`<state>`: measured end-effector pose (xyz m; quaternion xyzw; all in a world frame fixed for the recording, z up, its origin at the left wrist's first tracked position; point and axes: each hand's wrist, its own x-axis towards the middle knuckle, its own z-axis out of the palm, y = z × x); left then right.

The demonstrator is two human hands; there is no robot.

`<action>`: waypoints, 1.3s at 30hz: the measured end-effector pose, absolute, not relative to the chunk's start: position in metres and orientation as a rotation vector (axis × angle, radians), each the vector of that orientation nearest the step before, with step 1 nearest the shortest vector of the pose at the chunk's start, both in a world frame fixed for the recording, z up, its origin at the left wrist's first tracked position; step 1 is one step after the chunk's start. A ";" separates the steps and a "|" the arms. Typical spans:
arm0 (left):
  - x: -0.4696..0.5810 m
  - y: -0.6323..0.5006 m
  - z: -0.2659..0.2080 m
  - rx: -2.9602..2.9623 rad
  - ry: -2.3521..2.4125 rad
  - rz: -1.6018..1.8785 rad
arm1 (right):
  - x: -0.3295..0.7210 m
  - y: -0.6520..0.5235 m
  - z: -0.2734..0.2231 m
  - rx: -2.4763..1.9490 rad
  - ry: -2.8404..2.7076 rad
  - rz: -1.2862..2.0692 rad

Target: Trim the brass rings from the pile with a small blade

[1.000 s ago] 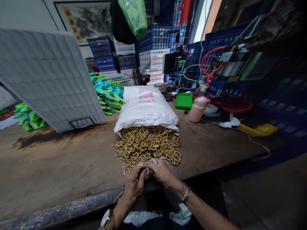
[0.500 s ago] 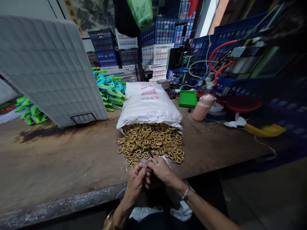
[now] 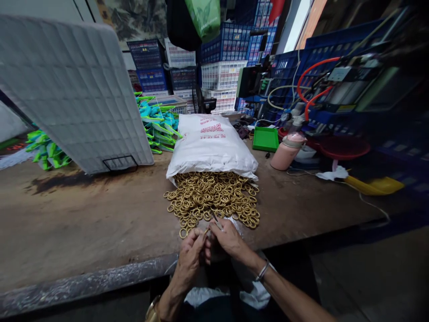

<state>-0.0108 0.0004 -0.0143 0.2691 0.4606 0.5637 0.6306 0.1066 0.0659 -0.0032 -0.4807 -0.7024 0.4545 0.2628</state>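
Observation:
My left hand is closed in a pinch on a gold-coloured ring, of which only a small part shows between the fingertips. My right hand grips a small knife with a dark, narrow blade that points away from me. The fingertips of both hands nearly meet over the table's front edge. Just beyond them lies a heap of gold rings, spilling from the mouth of a white sack with red print. A scrap of clear plastic lies by my right hand.
On the left a tall quilted white panel leans over the wooden table, with green and blue plastic pieces behind it. To the right stand a green tray, a pink bottle and a yellow scoop. Stacked crates fill the back.
The view has shifted slightly. My hands have drawn a little apart at the fingertips, and a sliver of the gold ring now shows between them. The knife remains in my right hand.

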 end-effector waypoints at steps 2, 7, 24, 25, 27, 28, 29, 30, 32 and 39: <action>-0.012 0.001 -0.013 0.587 1.062 1.302 | 0.110 0.064 -0.007 -1.305 -2.056 1.056; -0.013 0.001 -0.011 0.631 1.060 1.303 | 0.115 0.056 -0.012 -1.199 -2.412 0.738; -0.014 0.002 -0.015 0.711 1.150 1.293 | 0.111 0.052 0.000 -1.367 -2.548 0.639; -0.014 0.002 -0.016 0.708 1.156 1.291 | 0.111 0.052 0.000 -1.371 -2.559 0.652; -0.013 0.000 -0.015 0.707 1.159 1.294 | 0.112 0.054 -0.002 -1.377 -2.581 0.663; -0.013 -0.001 -0.014 0.712 1.152 1.294 | 0.112 0.055 -0.003 -1.383 -2.588 0.660; -0.013 -0.003 -0.012 0.717 1.137 1.294 | 0.113 0.057 -0.005 -1.403 -2.591 0.652; -0.012 -0.005 -0.010 0.718 1.112 1.291 | 0.113 0.060 -0.008 -1.439 -2.590 0.638; -0.012 -0.009 -0.005 0.709 1.039 1.274 | 0.114 0.065 -0.014 -1.538 -2.564 0.581; -0.016 -0.008 -0.002 0.476 0.937 1.359 | 0.104 0.075 -0.021 -1.506 -2.432 0.458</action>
